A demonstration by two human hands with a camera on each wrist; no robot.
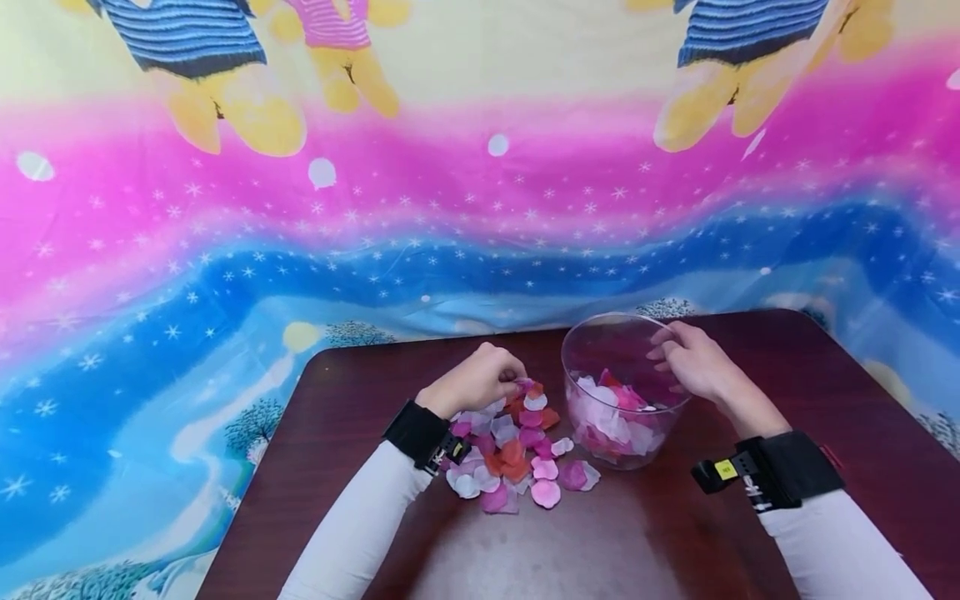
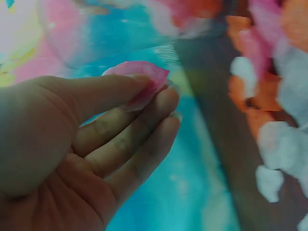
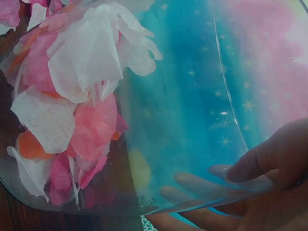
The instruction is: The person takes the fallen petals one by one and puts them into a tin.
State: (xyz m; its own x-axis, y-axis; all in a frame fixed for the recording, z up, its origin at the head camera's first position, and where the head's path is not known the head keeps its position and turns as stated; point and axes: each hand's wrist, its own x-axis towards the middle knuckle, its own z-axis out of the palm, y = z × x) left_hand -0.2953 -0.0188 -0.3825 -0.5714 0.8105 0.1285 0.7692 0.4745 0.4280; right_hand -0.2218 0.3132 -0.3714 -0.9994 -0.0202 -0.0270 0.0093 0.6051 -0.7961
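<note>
My left hand pinches a pink petal between thumb and fingertips, just above the far part of a loose petal pile. White, pink, magenta and orange petals make up this pile on the table. To its right stands a clear plastic bucket, partly filled with mixed petals. My right hand grips the bucket's right rim. In the right wrist view its thumb lies at the rim, and the other fingers show blurred through the clear wall.
A dark reddish-brown table bears the pile and the bucket. Behind it hangs a printed cloth in pink and blue with snowflakes, close to the table's far edge. Each wrist wears a black strap with a small camera.
</note>
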